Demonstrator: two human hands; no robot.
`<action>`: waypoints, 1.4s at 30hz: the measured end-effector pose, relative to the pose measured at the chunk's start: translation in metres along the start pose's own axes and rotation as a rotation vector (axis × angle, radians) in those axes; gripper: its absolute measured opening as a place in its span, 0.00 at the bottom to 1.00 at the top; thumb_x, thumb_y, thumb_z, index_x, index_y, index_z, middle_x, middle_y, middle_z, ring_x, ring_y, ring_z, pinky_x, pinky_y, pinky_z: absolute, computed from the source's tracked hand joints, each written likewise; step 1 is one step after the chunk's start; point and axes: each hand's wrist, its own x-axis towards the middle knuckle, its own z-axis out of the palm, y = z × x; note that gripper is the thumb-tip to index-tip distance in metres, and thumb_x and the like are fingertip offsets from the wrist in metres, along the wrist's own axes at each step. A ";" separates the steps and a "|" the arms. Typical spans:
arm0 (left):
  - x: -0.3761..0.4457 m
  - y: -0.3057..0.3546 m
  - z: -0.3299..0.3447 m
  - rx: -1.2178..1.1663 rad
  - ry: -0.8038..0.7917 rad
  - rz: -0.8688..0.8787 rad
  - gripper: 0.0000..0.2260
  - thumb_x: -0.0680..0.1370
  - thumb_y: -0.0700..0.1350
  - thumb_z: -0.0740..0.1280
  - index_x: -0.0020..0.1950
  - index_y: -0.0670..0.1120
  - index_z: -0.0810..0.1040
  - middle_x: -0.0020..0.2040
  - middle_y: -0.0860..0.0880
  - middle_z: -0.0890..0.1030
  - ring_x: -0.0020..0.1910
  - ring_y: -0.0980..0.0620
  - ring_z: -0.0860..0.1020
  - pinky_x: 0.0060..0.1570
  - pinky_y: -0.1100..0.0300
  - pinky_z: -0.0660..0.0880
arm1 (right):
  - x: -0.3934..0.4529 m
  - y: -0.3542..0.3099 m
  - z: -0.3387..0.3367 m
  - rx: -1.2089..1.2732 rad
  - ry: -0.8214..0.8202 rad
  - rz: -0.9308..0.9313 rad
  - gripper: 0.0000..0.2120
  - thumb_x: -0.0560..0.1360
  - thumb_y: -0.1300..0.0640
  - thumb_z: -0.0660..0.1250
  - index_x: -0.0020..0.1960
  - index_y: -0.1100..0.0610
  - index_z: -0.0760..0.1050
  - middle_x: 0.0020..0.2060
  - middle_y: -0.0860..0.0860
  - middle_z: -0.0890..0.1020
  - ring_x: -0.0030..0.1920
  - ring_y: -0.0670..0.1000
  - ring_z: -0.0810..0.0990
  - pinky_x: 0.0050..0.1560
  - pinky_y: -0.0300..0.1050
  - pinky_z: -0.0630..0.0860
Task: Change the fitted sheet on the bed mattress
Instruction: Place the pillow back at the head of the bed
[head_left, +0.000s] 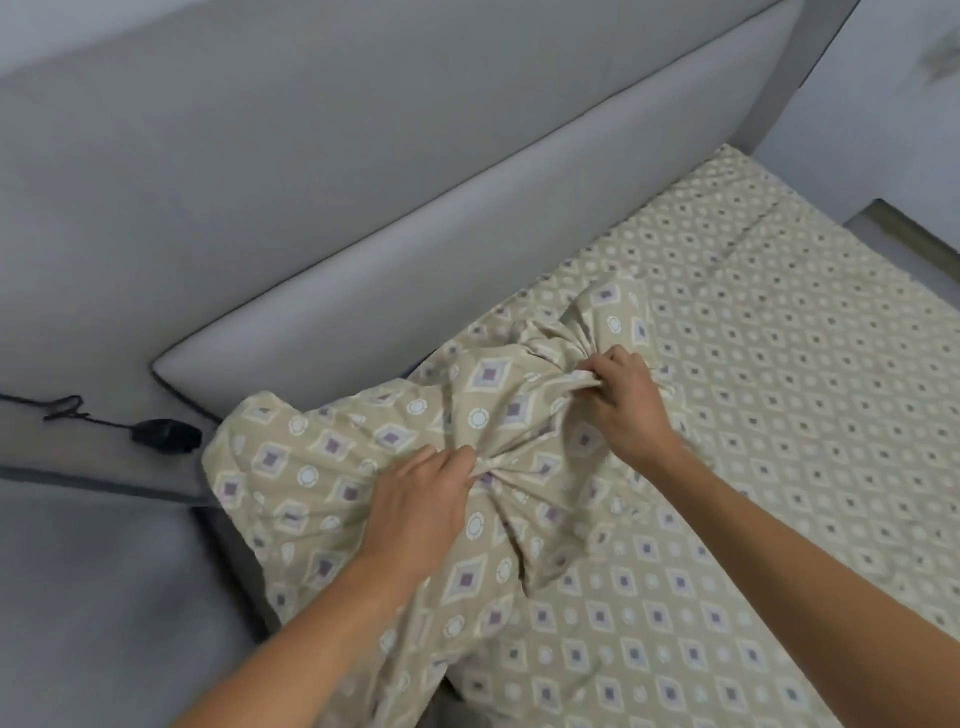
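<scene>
A beige fitted sheet (769, 415) with a small diamond-and-dot pattern covers the mattress at right. On it, near the headboard corner, lies a pillow (322, 467) in a matching beige case with larger diamonds. My left hand (415, 509) grips a bunch of the pillow's fabric at its middle. My right hand (623, 405) pinches gathered fabric further up the pillow. The cloth is puckered between the two hands.
A grey padded headboard (467, 249) runs diagonally behind the pillow. A grey side panel (78, 571) lies at left, with a black cable and switch (163, 436) on it. A white wall (872, 104) stands at top right, and a strip of floor (904, 234) shows beyond the bed.
</scene>
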 end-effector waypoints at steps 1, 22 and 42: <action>0.016 -0.009 0.015 -0.003 -0.003 -0.004 0.08 0.74 0.39 0.69 0.42 0.49 0.71 0.31 0.52 0.73 0.33 0.52 0.65 0.28 0.57 0.60 | 0.020 0.008 0.007 -0.004 0.014 0.011 0.10 0.78 0.64 0.70 0.56 0.54 0.81 0.46 0.45 0.72 0.51 0.51 0.68 0.48 0.38 0.62; 0.074 -0.229 0.200 0.120 -0.587 -0.291 0.46 0.75 0.73 0.64 0.83 0.61 0.42 0.83 0.47 0.54 0.80 0.42 0.58 0.76 0.42 0.65 | 0.108 0.060 0.268 -0.202 -0.213 0.407 0.49 0.73 0.28 0.69 0.82 0.36 0.41 0.84 0.50 0.37 0.83 0.63 0.34 0.74 0.82 0.51; 0.138 -0.201 0.200 0.060 -0.220 -0.038 0.24 0.66 0.40 0.78 0.57 0.52 0.71 0.51 0.50 0.74 0.54 0.44 0.74 0.49 0.47 0.72 | 0.137 0.073 0.216 -0.279 0.364 0.146 0.09 0.73 0.68 0.64 0.52 0.60 0.76 0.46 0.56 0.77 0.47 0.59 0.71 0.41 0.53 0.70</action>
